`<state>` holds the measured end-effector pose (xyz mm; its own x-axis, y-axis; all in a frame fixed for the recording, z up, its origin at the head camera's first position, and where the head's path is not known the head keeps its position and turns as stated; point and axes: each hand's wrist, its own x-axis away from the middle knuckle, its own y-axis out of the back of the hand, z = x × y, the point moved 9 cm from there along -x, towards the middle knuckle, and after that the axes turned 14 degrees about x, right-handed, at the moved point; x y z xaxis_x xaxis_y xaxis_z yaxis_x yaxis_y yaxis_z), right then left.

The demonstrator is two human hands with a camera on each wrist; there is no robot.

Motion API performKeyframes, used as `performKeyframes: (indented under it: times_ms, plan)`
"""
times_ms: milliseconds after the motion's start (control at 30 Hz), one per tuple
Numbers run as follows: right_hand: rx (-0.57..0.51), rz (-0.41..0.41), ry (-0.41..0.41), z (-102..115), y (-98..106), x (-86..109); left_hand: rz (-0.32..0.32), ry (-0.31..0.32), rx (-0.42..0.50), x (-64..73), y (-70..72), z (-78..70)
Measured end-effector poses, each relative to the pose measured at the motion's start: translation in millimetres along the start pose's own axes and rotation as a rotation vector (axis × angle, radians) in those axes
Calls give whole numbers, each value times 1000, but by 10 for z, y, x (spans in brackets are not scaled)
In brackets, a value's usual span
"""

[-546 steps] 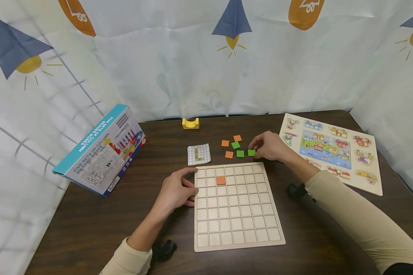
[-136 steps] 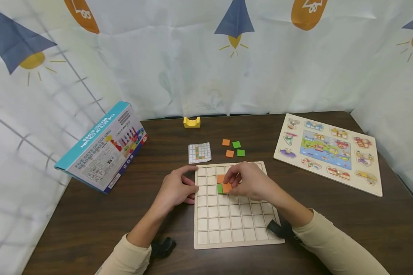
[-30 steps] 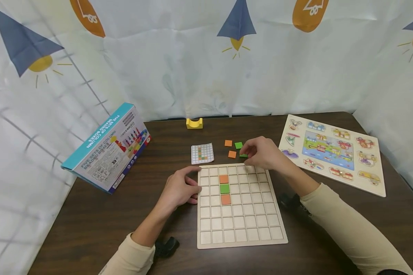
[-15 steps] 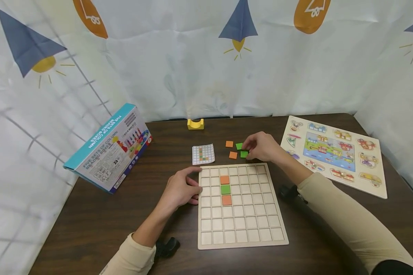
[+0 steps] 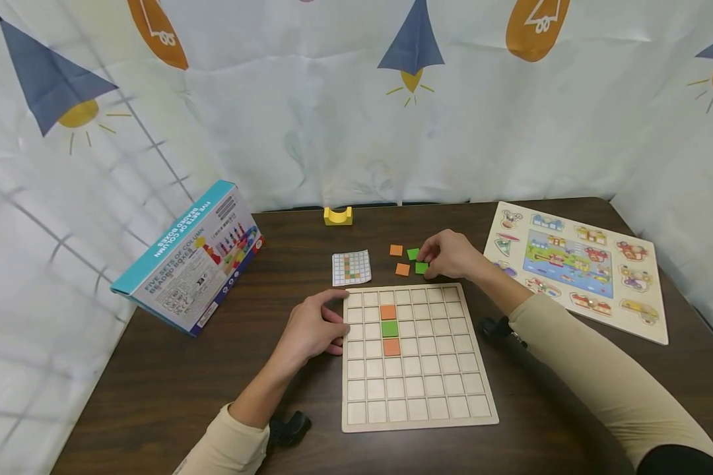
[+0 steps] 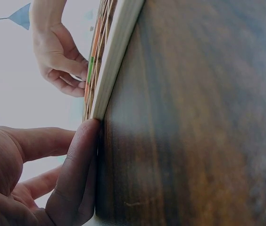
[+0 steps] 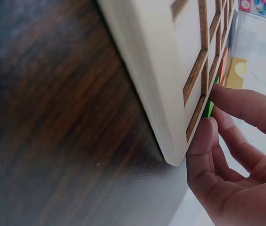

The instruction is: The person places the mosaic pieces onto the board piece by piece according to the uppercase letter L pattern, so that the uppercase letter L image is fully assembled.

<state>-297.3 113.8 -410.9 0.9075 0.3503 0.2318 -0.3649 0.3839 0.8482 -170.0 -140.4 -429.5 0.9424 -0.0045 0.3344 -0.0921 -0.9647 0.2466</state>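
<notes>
A wooden grid board (image 5: 418,425) lies on the table, with an orange tile (image 5: 388,312), a green tile (image 5: 389,328) and another orange tile (image 5: 391,347) in one column. My left hand (image 5: 309,326) rests against its left edge, fingertips touching the rim; the left wrist view shows a fingertip on the side of the board. Beyond the far edge, my right hand (image 5: 451,255) pinches a loose green tile (image 5: 420,268), seen between thumb and finger in the right wrist view. Another green tile (image 5: 412,254) and two orange tiles (image 5: 402,269) lie beside it.
A grid pattern card (image 5: 351,268) lies behind the board, a yellow cradle-shaped block (image 5: 338,216) farther back. To the left stands a bead-set box (image 5: 193,257). A picture puzzle board (image 5: 576,270) lies to the right, near my right forearm.
Since the oldest frame, a green and an orange tile have joined the first orange one on the board. Over the last second my right hand has shifted slightly around the loose green tiles.
</notes>
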Motion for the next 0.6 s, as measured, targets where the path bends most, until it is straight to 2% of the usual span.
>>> performKeyframes:
  times_ms: [600]
  plan:
    - [60, -43, 2, 43, 39, 3, 2, 7, 3, -1, 0, 15]
